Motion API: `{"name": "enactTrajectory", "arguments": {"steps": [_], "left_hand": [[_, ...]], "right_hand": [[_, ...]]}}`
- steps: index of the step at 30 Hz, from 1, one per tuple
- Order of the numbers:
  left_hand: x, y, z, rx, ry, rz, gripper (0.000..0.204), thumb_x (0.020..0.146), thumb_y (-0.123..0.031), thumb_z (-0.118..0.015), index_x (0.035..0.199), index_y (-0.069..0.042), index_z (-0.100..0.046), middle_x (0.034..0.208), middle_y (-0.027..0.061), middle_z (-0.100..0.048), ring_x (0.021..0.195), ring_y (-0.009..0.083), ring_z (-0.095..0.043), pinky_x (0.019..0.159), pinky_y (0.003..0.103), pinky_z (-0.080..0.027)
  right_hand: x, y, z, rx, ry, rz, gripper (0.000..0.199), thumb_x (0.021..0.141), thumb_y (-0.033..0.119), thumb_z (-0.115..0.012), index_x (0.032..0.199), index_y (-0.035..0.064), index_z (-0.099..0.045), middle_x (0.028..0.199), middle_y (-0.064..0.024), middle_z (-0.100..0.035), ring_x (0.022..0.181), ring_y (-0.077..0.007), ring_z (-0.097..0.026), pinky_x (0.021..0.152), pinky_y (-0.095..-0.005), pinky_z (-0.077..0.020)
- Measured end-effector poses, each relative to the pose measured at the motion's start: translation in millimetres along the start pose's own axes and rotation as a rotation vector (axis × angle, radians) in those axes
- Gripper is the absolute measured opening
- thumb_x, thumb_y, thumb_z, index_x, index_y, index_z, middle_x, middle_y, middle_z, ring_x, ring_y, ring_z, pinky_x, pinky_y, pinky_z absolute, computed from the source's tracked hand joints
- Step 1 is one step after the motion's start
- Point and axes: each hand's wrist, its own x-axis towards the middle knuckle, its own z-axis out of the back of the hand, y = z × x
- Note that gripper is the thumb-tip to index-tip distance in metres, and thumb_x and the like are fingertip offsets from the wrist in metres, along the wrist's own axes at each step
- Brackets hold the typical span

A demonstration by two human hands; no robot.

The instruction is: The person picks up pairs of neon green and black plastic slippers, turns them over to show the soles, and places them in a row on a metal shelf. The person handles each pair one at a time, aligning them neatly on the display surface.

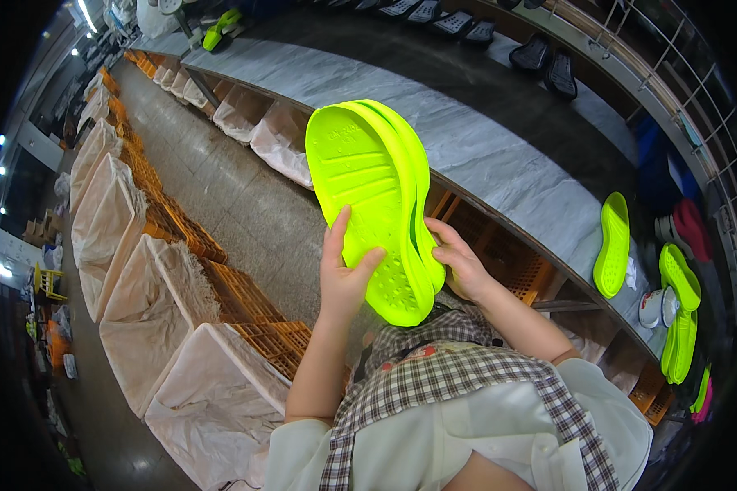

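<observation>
A long grey desk (483,147) curves across the room, with lined crates (180,327) in rows on the floor (237,196) beside it. Above the gap between them, a pair of neon-yellow soles (377,196) is held upright, stacked face to face, heels down. The left hand (344,274) grips the near sole, its thumb across the heel and its fingers (334,237) up the left edge. The right hand (458,262) clasps the right edge from behind, fingers curled on the rim. More yellow soles (612,244) lie on the desk, well apart to the right.
</observation>
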Motion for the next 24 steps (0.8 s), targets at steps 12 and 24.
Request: {"name": "enactTrajectory", "arguments": {"steps": [12, 24], "left_hand": [[-5, 1, -3, 0.185, -0.020, -0.132, 0.066, 0.076, -0.005, -0.072, 0.134, -0.002, -0.042, 0.126, 0.0165, -0.042, 0.116, 0.0284, -0.047, 0.098, 0.038, -0.040], [-11, 13, 5, 0.464, 0.029, -0.361, 0.069, 0.076, 0.000, -0.072, 0.135, 0.000, -0.036, 0.124, 0.0138, -0.042, 0.114, 0.0260, -0.048, 0.095, 0.037, -0.043]], "right_hand": [[-1, 0, 2, -0.021, -0.029, -0.021, 0.056, 0.086, 0.014, -0.044, 0.139, -0.0017, -0.035, 0.137, -0.0139, -0.042, 0.129, -0.0231, -0.038, 0.108, -0.0342, -0.0272], [2, -9, 12, -0.104, -0.031, -0.005, 0.055, 0.085, 0.010, -0.045, 0.139, -0.0025, -0.037, 0.139, -0.0148, -0.041, 0.130, -0.0239, -0.037, 0.108, -0.0345, -0.0275]]}}
